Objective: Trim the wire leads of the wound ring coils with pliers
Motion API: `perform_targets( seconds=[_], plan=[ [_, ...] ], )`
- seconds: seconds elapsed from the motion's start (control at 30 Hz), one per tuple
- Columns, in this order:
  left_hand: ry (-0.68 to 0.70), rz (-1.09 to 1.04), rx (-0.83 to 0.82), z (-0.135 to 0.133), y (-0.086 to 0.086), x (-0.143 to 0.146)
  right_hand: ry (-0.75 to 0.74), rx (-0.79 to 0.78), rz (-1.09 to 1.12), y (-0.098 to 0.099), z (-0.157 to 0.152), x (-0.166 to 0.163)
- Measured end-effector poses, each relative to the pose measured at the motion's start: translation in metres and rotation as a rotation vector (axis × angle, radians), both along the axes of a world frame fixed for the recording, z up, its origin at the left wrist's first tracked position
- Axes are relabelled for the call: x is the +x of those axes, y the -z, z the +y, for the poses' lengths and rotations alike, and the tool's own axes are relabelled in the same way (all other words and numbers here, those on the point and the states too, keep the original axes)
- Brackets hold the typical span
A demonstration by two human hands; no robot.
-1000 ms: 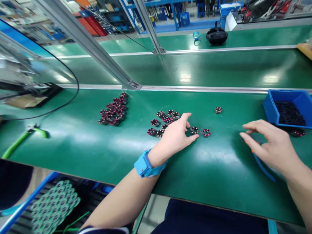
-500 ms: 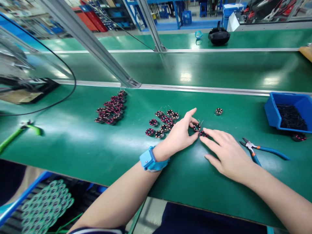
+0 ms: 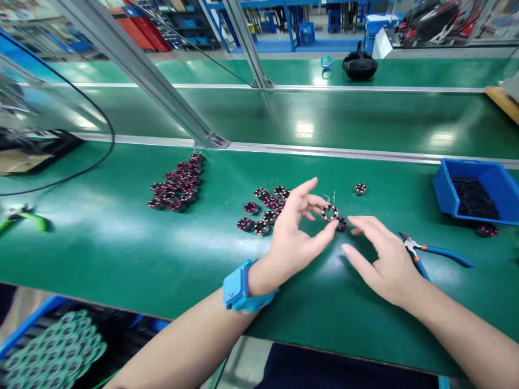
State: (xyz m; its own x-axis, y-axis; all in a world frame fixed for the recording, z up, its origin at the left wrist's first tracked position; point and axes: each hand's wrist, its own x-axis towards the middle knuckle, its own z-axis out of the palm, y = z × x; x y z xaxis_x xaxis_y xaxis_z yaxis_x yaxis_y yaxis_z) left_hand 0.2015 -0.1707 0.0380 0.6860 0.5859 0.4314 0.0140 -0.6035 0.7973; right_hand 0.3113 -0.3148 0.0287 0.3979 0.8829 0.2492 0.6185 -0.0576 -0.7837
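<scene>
My left hand [image 3: 298, 227], with a blue strap at the wrist, pinches a small round motor stator [image 3: 330, 213] between thumb and fingers. Thin wire ends stick up from it. Just beside it on the bench lies another stator [image 3: 341, 223] with pink-red marks. My right hand [image 3: 383, 259] is to the right of that one, thumb and fingers apart and holding nothing. Left of my left hand several loose stators [image 3: 261, 227] lie in a group, partly hidden by the hand. A single stator [image 3: 360, 188] sits farther back on the right.
Blue-handled cutting pliers [image 3: 440, 252] lie right of my right hand. Behind them stands a blue bin [image 3: 444, 190] of black pieces, a stator [image 3: 486, 230] at its foot. Many stators [image 3: 178, 183] are bunched at left, near green-handled pliers [image 3: 34, 219]. A metal post [image 3: 162, 81] slants over the bench.
My left hand has closed on the stator and raised it slightly. My right hand has drawn back to the right from the pink-marked stator, its fingers now clear of it. The view has shifted a little.
</scene>
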Motion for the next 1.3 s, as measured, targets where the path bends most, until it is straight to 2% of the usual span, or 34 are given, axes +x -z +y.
perform_targets(
  seconds=[0.07,0.13,0.23,0.33,0.4,0.57,0.67,0.73,0.8,0.93,1.07,1.17,1.3],
  plan=[
    [0.086,-0.029,-0.025,-0.012,0.003,-0.001,0.037,0.049,0.446,-0.002,0.001,-0.001],
    [0.164,-0.033,-0.038,-0.02,0.005,-0.002,0.052,0.055,0.791,-0.002,0.003,-0.001],
    [0.244,-0.011,-0.165,-0.024,0.003,-0.002,0.097,0.044,0.989,-0.003,0.004,0.001],
    [0.273,0.057,-0.404,-0.022,-0.002,-0.001,0.134,0.048,1.011,-0.005,0.003,0.002],
    [0.275,0.07,-0.502,-0.02,-0.004,0.0,0.131,0.043,0.991,-0.005,0.001,0.002],
    [0.281,-0.018,-0.584,-0.02,-0.005,0.003,0.097,0.021,0.966,-0.004,-0.001,0.002],
    [0.165,-0.084,-0.656,-0.017,-0.005,0.002,0.115,0.019,0.997,-0.005,-0.001,0.004],
    [0.071,-0.142,-0.681,-0.015,-0.005,0.001,0.124,0.021,1.005,-0.005,-0.002,0.004],
    [0.062,-0.111,-0.703,-0.016,-0.005,0.002,0.11,0.021,1.008,-0.004,-0.002,0.004],
    [0.225,0.061,-0.753,-0.024,-0.001,0.005,0.048,0.018,0.995,-0.002,-0.002,0.002],
    [0.277,0.012,-0.702,-0.028,0.001,0.005,-0.013,-0.001,1.014,0.0,-0.002,0.001],
    [0.216,-0.045,-0.676,-0.017,-0.004,0.003,0.008,-0.031,1.037,-0.002,-0.003,0.001],
    [0.035,-0.135,-0.677,0.001,-0.014,0.001,0.068,-0.065,1.062,-0.005,-0.004,0.004]
  ],
)
